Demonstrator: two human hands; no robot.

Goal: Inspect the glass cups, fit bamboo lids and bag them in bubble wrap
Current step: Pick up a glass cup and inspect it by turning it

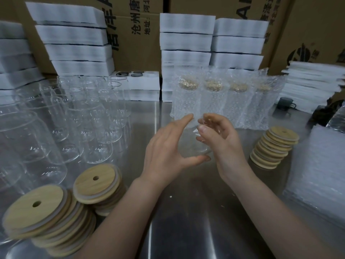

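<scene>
Head view shows 1 glass cup (194, 146) held over the bench (186, 217) centre. Our right hand (222, 141) curls round its far end, and our left hand (166, 152) spreads wide, bracing it. We judge it light, slick and fragile, best gripped round the wall.

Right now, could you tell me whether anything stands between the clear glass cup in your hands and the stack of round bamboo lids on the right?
Nothing visible does. The right hand grips the clear glass cup; only bare steel table lies between it and the right-hand stack of round bamboo lids.
</scene>
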